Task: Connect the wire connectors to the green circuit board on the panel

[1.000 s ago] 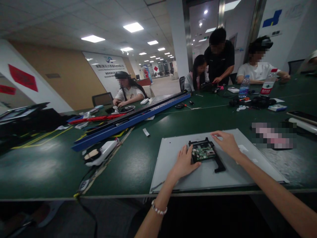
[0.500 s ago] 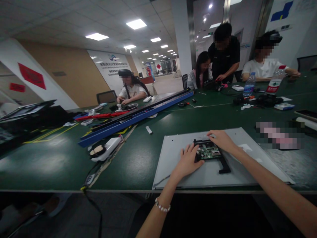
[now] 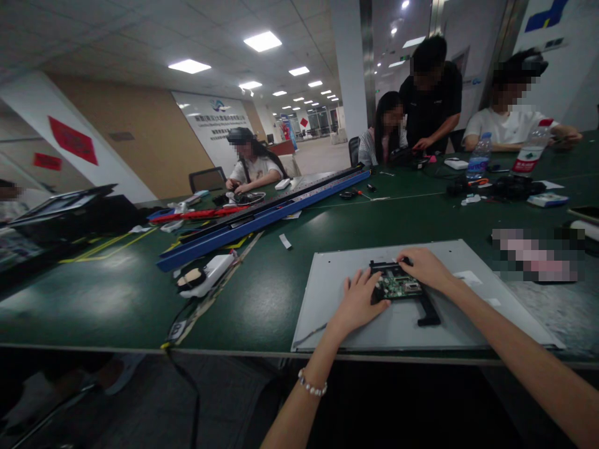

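A green circuit board (image 3: 400, 285) sits in a black plastic frame (image 3: 429, 312) on a flat grey panel (image 3: 346, 268). My left hand (image 3: 360, 302) rests at the left end of the frame, its fingers spread and its thumb along the near edge. Over the frame's far right corner is my right hand (image 3: 425, 268), thumb and fingertips pinched together. A small dark bit shows at those fingertips; whether it belongs to the frame I cannot tell. A thin cable (image 3: 311, 333) lies on the panel left of the board.
The panel lies at the near edge of a green table (image 3: 253, 305). Long blue rails (image 3: 262, 218) and a white device with a black strap (image 3: 206, 277) are to the left. Bottles (image 3: 480, 156) stand at the far right. Several people sit or stand around the table.
My right fingertips have shifted slightly at the frame's far corner, and a dark bit now shows there. My left hand stays in place. The whole view has shifted a little.
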A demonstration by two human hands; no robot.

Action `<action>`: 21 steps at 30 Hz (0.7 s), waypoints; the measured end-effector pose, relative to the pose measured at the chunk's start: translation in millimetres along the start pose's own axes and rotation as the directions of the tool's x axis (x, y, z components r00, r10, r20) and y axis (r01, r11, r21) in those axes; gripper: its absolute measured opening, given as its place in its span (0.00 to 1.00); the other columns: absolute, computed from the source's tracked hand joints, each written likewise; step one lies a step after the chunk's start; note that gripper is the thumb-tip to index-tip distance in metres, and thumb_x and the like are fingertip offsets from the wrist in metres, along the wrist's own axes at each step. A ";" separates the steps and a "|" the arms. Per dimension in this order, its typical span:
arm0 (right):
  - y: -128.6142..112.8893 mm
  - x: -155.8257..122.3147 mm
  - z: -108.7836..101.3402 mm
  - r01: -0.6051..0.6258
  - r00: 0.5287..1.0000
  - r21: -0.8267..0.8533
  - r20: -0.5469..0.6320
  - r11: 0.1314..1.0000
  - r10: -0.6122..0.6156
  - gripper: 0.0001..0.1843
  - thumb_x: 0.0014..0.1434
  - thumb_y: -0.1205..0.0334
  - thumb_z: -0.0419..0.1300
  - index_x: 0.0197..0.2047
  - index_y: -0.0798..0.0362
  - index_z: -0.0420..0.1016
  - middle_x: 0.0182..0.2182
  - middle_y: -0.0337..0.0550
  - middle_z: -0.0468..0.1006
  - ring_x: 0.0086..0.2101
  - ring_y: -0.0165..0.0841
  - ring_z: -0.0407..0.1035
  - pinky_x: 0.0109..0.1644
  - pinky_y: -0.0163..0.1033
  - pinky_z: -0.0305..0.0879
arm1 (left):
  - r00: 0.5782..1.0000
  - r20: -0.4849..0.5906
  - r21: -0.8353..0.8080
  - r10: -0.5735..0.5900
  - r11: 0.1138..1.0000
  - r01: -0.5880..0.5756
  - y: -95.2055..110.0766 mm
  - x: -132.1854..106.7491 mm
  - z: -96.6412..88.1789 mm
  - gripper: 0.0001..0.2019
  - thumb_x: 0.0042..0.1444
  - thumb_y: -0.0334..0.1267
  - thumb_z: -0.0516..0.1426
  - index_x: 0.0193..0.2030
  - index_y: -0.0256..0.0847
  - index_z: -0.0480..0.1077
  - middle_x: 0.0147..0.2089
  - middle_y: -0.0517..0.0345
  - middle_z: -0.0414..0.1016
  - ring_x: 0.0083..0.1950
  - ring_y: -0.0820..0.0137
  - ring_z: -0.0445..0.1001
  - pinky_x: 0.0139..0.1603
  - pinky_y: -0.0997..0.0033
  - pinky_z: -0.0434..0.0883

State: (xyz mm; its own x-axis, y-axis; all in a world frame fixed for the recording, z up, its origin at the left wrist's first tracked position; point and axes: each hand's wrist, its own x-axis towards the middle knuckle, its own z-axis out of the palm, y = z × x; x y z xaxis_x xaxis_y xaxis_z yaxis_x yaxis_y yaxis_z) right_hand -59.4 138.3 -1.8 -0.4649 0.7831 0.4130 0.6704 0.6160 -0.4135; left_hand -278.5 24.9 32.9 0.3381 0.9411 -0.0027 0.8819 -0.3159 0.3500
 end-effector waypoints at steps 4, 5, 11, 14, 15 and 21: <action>1.8 0.0 0.6 0.010 1.000 0.000 0.011 1.000 -0.010 0.09 0.57 0.68 0.57 0.37 0.51 0.79 0.37 0.45 0.82 0.40 0.39 0.75 0.48 0.42 0.67 | 1.000 -0.021 0.005 0.008 1.000 -0.008 0.4 -0.8 0.5 0.34 0.58 0.52 0.54 0.69 0.45 0.51 0.72 0.46 0.47 0.73 0.50 0.43 0.67 0.37 0.45; 2.5 0.1 0.9 0.010 1.000 0.000 0.012 1.000 -0.010 0.10 0.57 0.68 0.57 0.37 0.51 0.79 0.37 0.45 0.82 0.41 0.39 0.75 0.48 0.42 0.67 | 1.000 -0.021 0.004 0.010 1.000 -0.010 0.5 -0.8 0.5 0.34 0.58 0.52 0.54 0.69 0.45 0.52 0.72 0.46 0.47 0.73 0.50 0.43 0.67 0.37 0.45; 5.6 0.0 3.0 0.006 1.000 0.001 0.014 1.000 -0.006 0.10 0.57 0.68 0.57 0.38 0.51 0.79 0.38 0.45 0.82 0.41 0.40 0.75 0.48 0.43 0.67 | 1.000 -0.013 -0.006 0.019 1.000 -0.019 -0.4 -1.0 0.1 0.34 0.58 0.52 0.54 0.69 0.48 0.52 0.72 0.49 0.48 0.72 0.50 0.44 0.67 0.37 0.45; 5.4 -0.8 3.4 0.015 1.000 0.008 0.017 1.000 -0.015 0.10 0.57 0.68 0.57 0.38 0.52 0.79 0.39 0.46 0.82 0.42 0.41 0.75 0.48 0.43 0.68 | 1.000 -0.018 -0.006 0.021 1.000 -0.021 -1.1 -1.1 0.4 0.34 0.58 0.52 0.54 0.69 0.47 0.53 0.72 0.49 0.49 0.72 0.51 0.45 0.67 0.37 0.45; 5.2 -1.0 3.6 0.017 1.000 0.010 0.016 1.000 -0.017 0.10 0.57 0.68 0.57 0.38 0.52 0.79 0.38 0.46 0.82 0.42 0.41 0.75 0.48 0.44 0.68 | 1.000 -0.019 -0.007 0.022 1.000 -0.022 -1.2 -1.1 0.5 0.34 0.58 0.52 0.54 0.69 0.47 0.53 0.72 0.49 0.50 0.72 0.51 0.45 0.67 0.37 0.46; 4.5 -1.9 5.2 0.028 1.000 0.023 -0.003 0.999 -0.027 0.10 0.57 0.67 0.57 0.38 0.51 0.80 0.38 0.46 0.82 0.41 0.40 0.76 0.49 0.44 0.68 | 1.000 -0.018 -0.011 0.008 1.000 -0.008 -1.1 -1.2 0.8 0.34 0.57 0.53 0.55 0.68 0.48 0.53 0.72 0.49 0.48 0.72 0.50 0.44 0.66 0.36 0.45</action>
State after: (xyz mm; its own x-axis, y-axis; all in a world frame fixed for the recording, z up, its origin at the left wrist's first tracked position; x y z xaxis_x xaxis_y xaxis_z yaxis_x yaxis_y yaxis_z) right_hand -58.5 140.1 -8.7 -0.4813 0.7657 0.4267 0.6440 0.6392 -0.4204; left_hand -279.6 24.0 31.8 0.3393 0.9405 0.0175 0.8753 -0.3225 0.3603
